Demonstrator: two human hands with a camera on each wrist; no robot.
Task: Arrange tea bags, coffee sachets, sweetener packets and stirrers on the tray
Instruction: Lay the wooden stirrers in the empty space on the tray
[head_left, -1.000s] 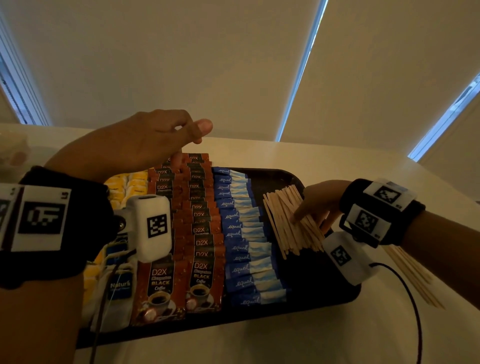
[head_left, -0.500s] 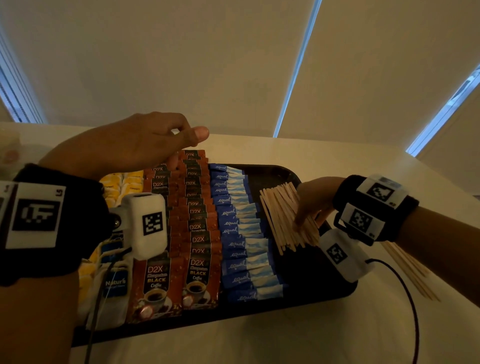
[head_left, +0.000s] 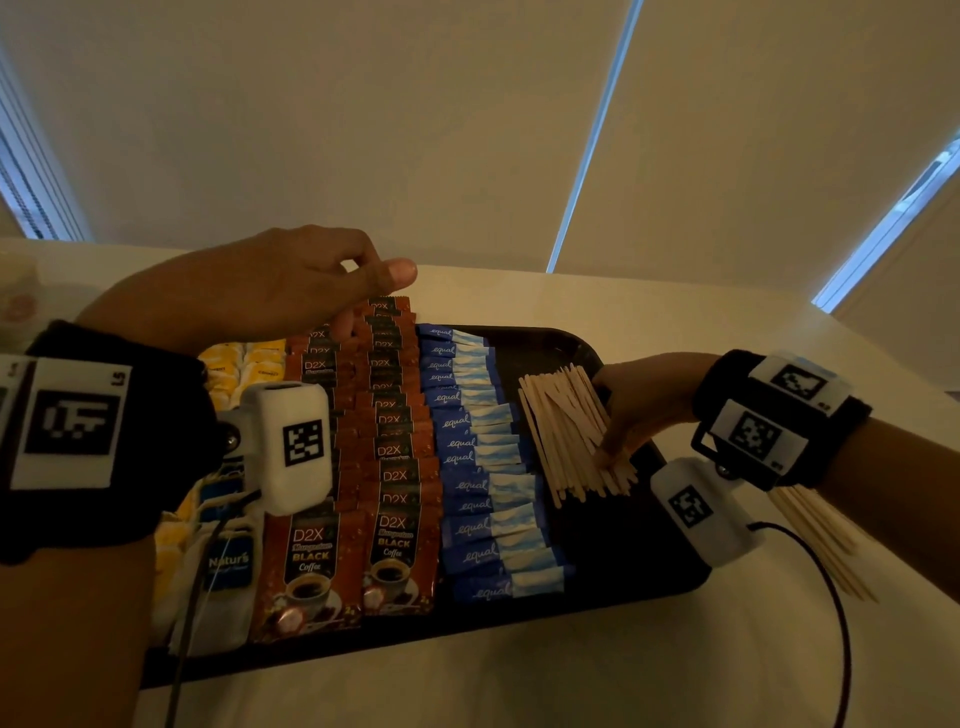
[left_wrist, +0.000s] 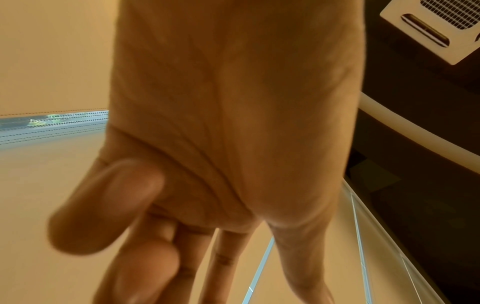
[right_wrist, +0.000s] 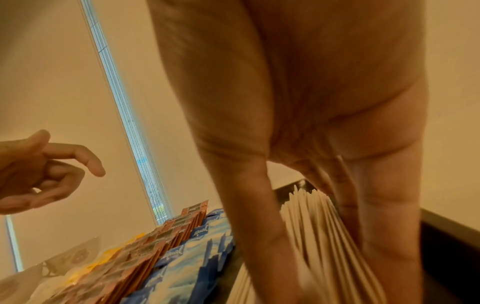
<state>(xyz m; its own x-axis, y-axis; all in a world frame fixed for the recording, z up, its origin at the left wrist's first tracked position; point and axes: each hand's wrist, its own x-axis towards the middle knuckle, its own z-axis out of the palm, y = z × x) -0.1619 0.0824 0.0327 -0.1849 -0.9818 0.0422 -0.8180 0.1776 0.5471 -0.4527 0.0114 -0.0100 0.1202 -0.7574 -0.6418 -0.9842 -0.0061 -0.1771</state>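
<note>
A black tray holds yellow tea bags at the left. To their right come two columns of brown coffee sachets, a column of blue sweetener packets, and a pile of wooden stirrers. My left hand hovers over the far end of the coffee columns with loosely curled fingers, holding nothing; one fingertip may brush a sachet. My right hand rests on the stirrers, thumb on their left side and straight fingers on their right.
More loose stirrers lie on the pale table right of the tray, under my right wrist. A red cable trails from the right wrist camera. Blurred packaging sits at the far left.
The left hand has sunk a little toward the far coffee sachets. The right hand has stayed on the stirrers, its fingers sliding slightly along the pile.
</note>
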